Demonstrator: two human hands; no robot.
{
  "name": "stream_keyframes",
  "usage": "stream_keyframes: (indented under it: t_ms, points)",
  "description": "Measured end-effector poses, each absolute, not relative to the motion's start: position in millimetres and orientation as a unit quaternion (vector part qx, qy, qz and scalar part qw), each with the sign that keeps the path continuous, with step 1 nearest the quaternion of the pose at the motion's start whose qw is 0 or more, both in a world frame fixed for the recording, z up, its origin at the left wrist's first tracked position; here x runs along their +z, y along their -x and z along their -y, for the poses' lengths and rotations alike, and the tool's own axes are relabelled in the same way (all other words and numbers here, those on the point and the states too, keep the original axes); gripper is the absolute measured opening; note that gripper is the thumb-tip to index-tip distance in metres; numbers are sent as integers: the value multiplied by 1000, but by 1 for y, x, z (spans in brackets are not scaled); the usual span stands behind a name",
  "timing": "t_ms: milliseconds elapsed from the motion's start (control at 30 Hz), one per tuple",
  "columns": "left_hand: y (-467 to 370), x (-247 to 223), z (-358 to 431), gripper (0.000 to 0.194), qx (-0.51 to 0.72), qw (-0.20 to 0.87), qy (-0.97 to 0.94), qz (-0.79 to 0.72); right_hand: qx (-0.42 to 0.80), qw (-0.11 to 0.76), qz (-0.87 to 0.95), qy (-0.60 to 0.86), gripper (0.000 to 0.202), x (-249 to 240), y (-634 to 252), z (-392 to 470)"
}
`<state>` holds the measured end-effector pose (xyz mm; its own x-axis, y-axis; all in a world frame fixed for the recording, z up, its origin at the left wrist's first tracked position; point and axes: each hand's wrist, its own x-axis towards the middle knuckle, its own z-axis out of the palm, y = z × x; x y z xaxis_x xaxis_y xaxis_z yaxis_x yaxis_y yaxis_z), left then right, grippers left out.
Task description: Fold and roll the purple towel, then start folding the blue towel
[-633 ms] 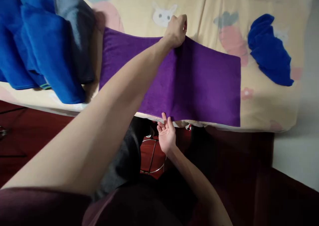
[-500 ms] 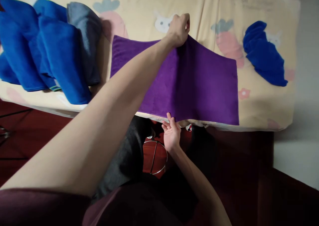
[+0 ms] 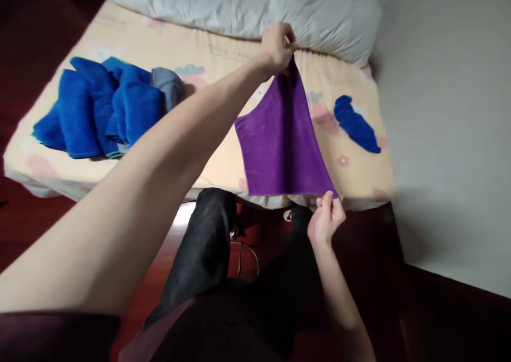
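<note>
A purple cloth (image 3: 275,144) hangs in a rough triangle over the front part of the bed, its upper end lifted. My left hand (image 3: 278,47) pinches that raised top edge, arm stretched far forward. Down at the bed's front edge, my right hand (image 3: 327,218) has its thumb and fingers closed on the cloth's lower right corner. The cloth's lower edge runs nearly straight along the front of the bed.
Several blue cloths (image 3: 136,101) and a grey cloth (image 3: 170,85) lie heaped on the patterned bed (image 3: 211,175) at left. A crumpled blue cloth (image 3: 357,125) lies at right. Grey bedding (image 3: 247,10) spans the back, and a wall (image 3: 447,112) stands at right.
The view has tilted up and back. My left hand has raised the purple cloth's middle higher. My right hand has moved right from the lower edge's middle and closed on the corner.
</note>
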<state>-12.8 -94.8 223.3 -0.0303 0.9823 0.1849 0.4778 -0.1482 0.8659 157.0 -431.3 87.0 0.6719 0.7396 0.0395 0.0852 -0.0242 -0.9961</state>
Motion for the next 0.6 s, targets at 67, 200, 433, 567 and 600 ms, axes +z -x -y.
stream_keyframes:
  t_ms: [67, 200, 433, 567, 600]
  points:
    - [21, 251, 109, 16, 457, 345, -610, -548, 177, 654, 331, 656, 57, 114, -175, 427]
    - [43, 304, 139, 23, 518, 421, -591, -452, 60, 679, 371, 630, 61, 174, -207, 412]
    - [91, 382, 190, 22, 578, 380, -633, -346, 57, 759, 389, 519, 40, 278, -249, 372]
    - [115, 413, 209, 61, 609, 336, -640, -327, 67, 774, 400, 486, 37, 329, -261, 356]
    - [121, 420, 214, 65, 615, 325, -641, -326, 59, 768, 410, 489, 39, 339, -263, 354]
